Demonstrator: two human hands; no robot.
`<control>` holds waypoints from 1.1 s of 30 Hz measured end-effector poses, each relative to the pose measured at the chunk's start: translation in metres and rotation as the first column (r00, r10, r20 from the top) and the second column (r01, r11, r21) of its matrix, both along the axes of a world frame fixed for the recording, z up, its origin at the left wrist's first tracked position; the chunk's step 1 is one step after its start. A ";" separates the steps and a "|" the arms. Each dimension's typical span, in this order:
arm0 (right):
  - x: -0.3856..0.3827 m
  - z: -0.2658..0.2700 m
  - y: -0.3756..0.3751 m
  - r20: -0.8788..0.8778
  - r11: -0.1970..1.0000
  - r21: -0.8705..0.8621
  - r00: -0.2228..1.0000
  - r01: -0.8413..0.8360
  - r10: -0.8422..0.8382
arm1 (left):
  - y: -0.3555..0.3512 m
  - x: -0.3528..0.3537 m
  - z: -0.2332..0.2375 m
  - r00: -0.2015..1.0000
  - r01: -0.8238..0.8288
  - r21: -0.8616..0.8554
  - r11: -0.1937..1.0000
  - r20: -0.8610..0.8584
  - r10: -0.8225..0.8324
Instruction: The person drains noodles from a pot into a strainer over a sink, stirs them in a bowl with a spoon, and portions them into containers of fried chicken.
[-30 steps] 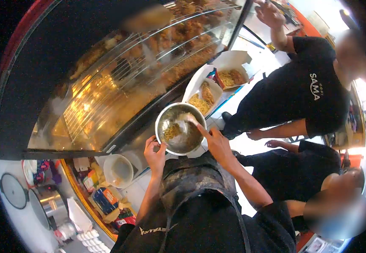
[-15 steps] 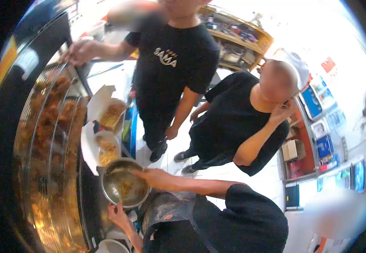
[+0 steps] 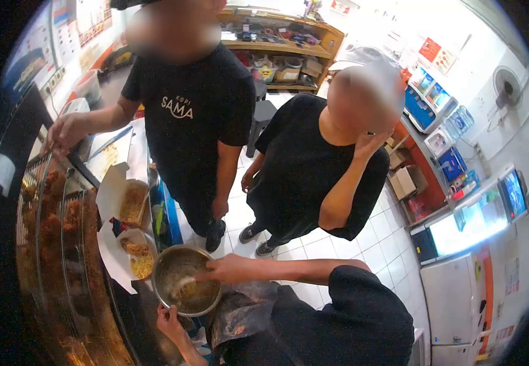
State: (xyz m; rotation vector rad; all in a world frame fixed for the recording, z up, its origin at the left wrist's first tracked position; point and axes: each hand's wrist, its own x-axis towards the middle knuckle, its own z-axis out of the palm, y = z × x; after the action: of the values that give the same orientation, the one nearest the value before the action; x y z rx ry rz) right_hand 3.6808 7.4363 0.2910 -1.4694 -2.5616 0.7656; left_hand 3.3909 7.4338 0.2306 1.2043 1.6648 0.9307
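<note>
A round metal bowl [image 3: 164,268] is tilted towards the camera and holds some yellowish food. My left hand [image 3: 170,320] grips the lower rim between fingers and thumb. Over the right side of the bowl, my right hand [image 3: 231,269] is closed, fingertips pointing inward; a pale blurred shape lies beyond them, and what they hold is unclear. Just above the bowl stands an open white box [image 3: 111,262] with yellow noodles [image 3: 142,266] and a fried piece [image 3: 134,247]. Behind it, another open box [image 3: 111,190] contains brown food [image 3: 133,205].
At left is a glass display case [image 3: 63,256] of fried food. A co-worker in a printed shirt [image 3: 185,97] reaches a hand towards its top. Another co-worker [image 3: 313,165] holds a hand near the face. A shelf [image 3: 277,46] is behind, a fridge [image 3: 453,299] at right.
The camera view has shifted, showing more of the fridge and back wall. My hands remain at the bowl, with the right one still over its right side. The bowl's contents look more blurred.
</note>
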 end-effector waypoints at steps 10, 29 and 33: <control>0.028 0.013 -0.028 -0.045 0.998 0.051 0.998 -0.031 0.033 | -0.010 -0.011 -0.016 0.984 0.041 -0.015 0.999 0.175 -0.038; 0.047 -0.011 -0.075 -0.137 0.928 -0.035 0.918 0.372 -0.373 | -0.020 0.024 0.010 0.914 0.395 0.093 0.914 -0.138 -0.381; 0.048 -0.014 -0.078 -0.093 0.930 -0.043 0.926 0.364 -0.366 | -0.021 0.021 0.005 0.909 0.402 0.026 0.915 -0.133 -0.395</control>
State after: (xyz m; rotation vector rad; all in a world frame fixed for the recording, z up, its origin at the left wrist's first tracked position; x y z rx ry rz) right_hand 3.7286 7.3578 0.2766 -1.7938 -2.1193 0.7913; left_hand 3.4115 7.4128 0.2360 1.5944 1.4148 0.6557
